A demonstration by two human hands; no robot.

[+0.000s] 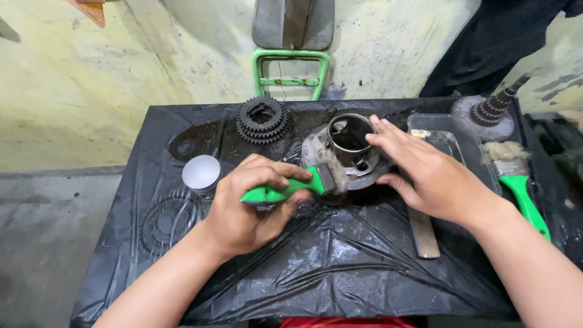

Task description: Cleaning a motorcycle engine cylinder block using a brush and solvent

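Note:
My left hand (252,203) is closed around the green handle of a paintbrush (285,189); its grey bristles touch the side of a round metal engine part (347,146) with a tall ring on top. My right hand (425,173) rests on the right side of that metal part, fingers spread over its rim and thumb underneath, steadying it. The part sits on a table covered with wet black plastic sheet (316,261).
A stack of dark toothed gears (262,119) and a small silver cylinder (201,174) lie to the left. To the right are a clear plastic tray (470,146), a flat metal bar (423,234), a second green-handled brush (516,179) and a geared shaft (493,109). A green chair frame (291,70) stands behind.

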